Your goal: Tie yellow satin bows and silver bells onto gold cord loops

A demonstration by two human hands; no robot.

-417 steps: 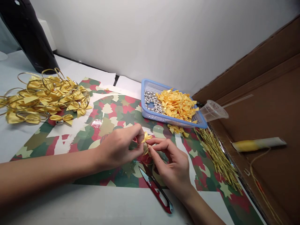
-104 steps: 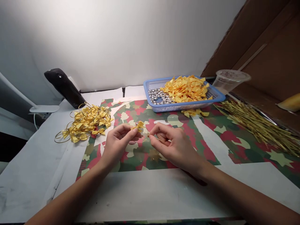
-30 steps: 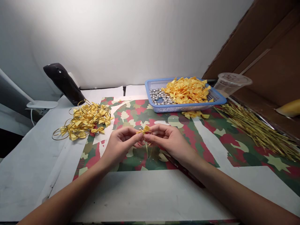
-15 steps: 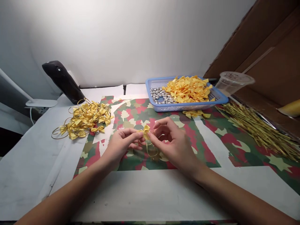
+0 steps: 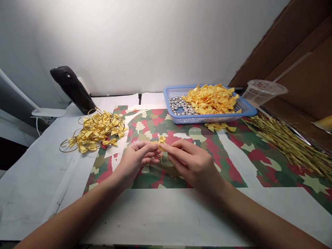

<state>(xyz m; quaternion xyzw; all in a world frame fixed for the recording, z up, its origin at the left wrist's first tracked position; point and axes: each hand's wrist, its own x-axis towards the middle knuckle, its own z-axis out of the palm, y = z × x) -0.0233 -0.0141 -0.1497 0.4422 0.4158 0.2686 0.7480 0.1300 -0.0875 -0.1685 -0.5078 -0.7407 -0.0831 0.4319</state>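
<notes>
The person's left hand is clenched in a pinch, thumb and fingers closed on a small yellow satin ribbon bow, held at the centre of the frame above a sheet of red, green and cream camouflage-patterned paper. The right hand comes in from the lower right with its fingers curled against the bow's right side; whether it grasps anything cannot be told. A thin gold cord loop hangs below the bow, partly hidden by the hands. The paper lies on a white-covered worktop. At upper centre right, a blue plastic mesh basket holds loose yellow satin bows and silver jingle bells. A tangled heap of yellow bows with gold loops sits at centre left, and a bundle of gold strands lies at the right edge, below a clear plastic cup.
</notes>
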